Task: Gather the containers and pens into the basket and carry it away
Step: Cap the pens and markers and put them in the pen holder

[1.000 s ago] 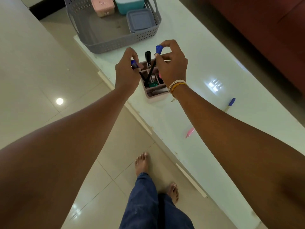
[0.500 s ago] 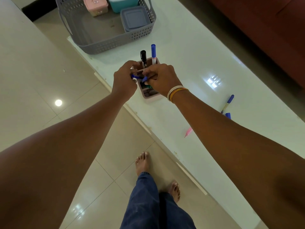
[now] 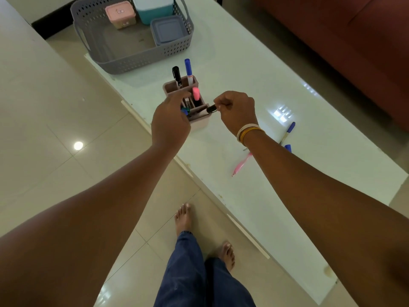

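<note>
Two hands are working at the organizer on the desk, right hand pinching a black pen, left hand hovering loose-fingered; a careless nudge could tip it.

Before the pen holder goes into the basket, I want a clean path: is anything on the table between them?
Nothing visible: the table is bare between the pen holder and the basket.

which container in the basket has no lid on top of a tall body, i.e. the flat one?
The grey-blue container, at the right near corner of the basket. It is low and flat; the pink container and the teal container stand taller.
</note>
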Demonstrator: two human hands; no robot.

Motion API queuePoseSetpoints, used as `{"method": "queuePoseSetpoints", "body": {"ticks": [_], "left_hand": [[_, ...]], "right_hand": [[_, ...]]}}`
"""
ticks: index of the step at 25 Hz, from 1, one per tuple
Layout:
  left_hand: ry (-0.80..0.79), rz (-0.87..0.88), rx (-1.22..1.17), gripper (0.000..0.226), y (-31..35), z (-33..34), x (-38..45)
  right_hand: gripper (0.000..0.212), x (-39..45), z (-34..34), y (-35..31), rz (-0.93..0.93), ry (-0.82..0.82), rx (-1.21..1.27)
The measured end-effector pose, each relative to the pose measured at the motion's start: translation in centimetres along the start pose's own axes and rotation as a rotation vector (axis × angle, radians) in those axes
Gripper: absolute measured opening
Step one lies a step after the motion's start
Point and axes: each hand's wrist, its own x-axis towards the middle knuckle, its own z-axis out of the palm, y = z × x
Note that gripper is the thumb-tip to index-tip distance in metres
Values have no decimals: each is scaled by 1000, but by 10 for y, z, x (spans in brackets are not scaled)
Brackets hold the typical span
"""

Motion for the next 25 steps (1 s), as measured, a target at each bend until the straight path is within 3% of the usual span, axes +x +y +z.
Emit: {"method": "queuePoseSetpoints", "body": {"ticks": [4, 7, 10, 14, 16, 19, 21, 25], "left_hand": [[-67, 275, 76, 45, 40, 35, -14], [-151, 357, 66, 47, 71, 62, -29], [-336, 281, 29, 43, 83, 96, -39], [-570, 0, 54, 17, 65, 140, -41], [-668, -137, 102, 26, 56, 152, -40], [-813, -155, 213, 50, 48, 163, -47], [-833, -134, 281, 53, 44, 171, -53], [-801, -249, 261, 33, 37, 181, -46]], "right_hand": [[23, -21, -40, 37, 122, 165, 69], [24, -28, -68, 75, 293, 241, 104], [27, -36, -86, 112, 492, 295, 79], [14, -41, -85, 160, 788, 173, -33], [22, -44, -80, 172, 892, 142, 15], [32, -45, -71, 171, 939, 117, 64], [32, -41, -65, 171, 939, 108, 36], [26, -33, -56, 167, 993, 97, 86]]}}
